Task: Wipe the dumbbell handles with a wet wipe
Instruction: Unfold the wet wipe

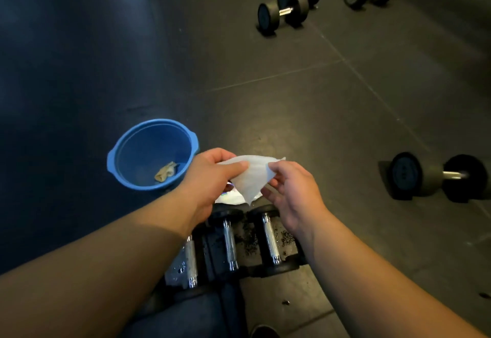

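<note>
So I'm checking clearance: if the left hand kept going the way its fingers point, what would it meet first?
The left hand points right, across the wet wipe it pinches. First in line looks like the right hand, though depth is unclear.

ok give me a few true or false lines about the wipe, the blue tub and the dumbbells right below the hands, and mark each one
1. Both hands hold the white wipe in the air, the left hand on one edge, the right hand on the other. True.
2. The blue tub has nothing inside. False: a crumpled tan wad lies on its bottom.
3. The wipe is pressed on a dumbbell handle. False: it hangs above the three dumbbells, touching none.
4. Dark specks lie around the handle of the rightmost near dumbbell. True.
5. The tub sits to the right of the hands. False: it sits to their left.
</note>
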`<action>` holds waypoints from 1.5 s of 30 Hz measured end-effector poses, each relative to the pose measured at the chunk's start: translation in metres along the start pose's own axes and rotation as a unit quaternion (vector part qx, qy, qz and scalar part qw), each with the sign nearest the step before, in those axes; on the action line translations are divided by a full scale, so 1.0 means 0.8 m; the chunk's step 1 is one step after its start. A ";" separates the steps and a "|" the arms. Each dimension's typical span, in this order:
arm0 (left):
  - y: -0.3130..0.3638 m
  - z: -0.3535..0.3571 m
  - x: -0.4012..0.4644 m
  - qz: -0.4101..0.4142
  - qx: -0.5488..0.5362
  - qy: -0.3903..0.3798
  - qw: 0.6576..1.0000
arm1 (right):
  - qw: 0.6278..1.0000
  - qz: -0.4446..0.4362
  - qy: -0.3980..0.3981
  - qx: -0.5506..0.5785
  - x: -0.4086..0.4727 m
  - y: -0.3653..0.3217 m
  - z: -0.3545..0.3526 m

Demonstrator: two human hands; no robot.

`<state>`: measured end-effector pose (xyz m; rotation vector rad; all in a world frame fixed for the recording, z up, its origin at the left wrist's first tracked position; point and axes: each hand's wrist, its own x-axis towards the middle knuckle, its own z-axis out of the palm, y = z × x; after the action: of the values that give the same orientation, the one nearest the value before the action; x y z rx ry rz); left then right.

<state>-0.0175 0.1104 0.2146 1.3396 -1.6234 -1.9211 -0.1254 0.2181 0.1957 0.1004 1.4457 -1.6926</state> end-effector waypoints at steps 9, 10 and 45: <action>0.070 -0.005 -0.074 -0.004 -0.122 -0.095 0.988 | 0.961 0.161 -0.093 0.204 -0.069 -0.021 0.017; 0.072 -0.010 -0.080 -0.013 -0.136 -0.111 0.984 | 0.957 0.165 -0.102 0.217 -0.074 -0.018 0.023; 0.014 -0.043 -0.072 0.019 0.036 -0.048 0.998 | 0.994 0.027 0.061 0.089 -0.071 -0.039 -0.016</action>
<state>0.0359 0.1270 0.2531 1.2515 -1.7652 -1.9504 -0.1171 0.2584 0.2478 0.3436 1.3638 -1.7935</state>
